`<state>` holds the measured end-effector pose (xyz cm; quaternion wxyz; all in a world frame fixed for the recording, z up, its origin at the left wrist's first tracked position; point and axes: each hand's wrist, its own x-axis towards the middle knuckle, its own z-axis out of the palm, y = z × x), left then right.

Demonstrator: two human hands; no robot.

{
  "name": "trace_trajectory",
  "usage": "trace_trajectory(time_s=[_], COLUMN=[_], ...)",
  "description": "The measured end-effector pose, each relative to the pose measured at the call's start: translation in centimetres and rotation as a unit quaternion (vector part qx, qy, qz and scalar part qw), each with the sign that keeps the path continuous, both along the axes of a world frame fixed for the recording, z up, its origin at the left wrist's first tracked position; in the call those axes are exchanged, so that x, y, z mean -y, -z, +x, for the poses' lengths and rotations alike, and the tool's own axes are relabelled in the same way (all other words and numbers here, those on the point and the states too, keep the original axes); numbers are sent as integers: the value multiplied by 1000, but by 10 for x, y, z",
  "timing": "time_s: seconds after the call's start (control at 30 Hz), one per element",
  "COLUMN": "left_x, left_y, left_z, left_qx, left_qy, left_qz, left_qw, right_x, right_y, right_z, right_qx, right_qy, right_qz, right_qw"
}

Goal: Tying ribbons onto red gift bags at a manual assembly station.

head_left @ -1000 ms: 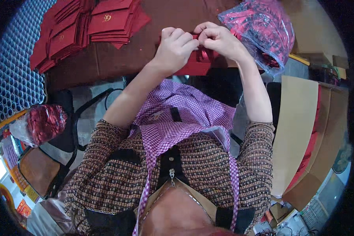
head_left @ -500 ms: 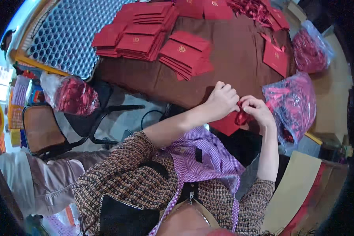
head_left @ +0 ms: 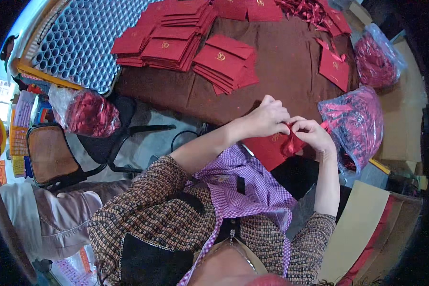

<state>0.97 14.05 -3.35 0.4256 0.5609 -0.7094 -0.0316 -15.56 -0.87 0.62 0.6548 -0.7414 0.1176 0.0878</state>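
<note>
Brown tablecloth; left hand and right hand pinch ribbon, red envelope pointing cornerwise lapward (long axis unclear).

The left hand and right hand cover part of the red ribbon, so whether it is knotted there cannot be told. They also hide part of the red envelope, whose gold mark is too small to make out. The top edge cuts off the far envelopes and the ribbon pile.
</note>
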Motion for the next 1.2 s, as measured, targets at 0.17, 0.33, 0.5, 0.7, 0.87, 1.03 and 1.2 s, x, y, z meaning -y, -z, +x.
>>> trace_trajectory(time_s=[0.17,0.33,0.5,0.7,0.87,1.03,1.2], left_x=[-1,-5,-13,-19,-9,-1,3], left_y=[-6,-9,-6,-16,-4,-16,-16], left_z=[4,13,17,18,23,30,34], left_qx=[-44,-32,-58,-53,-23,-107,-108], left_qy=[56,67,93,98,98,111,163], left_qz=[41,101,125,127,56,105,175], left_qw=[997,992,986,986,993,982,965], right_x=[-8,-20,-34,-34,-36,-20,-11], right_y=[16,25,30,30,28,34,20], right_z=[-5,1,-1,-5,5,22,35], right_qx=[37,73,62,71,91,91,77], right_qy=[34,78,103,81,99,247,275], right_qz=[19,125,228,194,105,122,138], right_qw=[999,986,966,975,985,957,948])
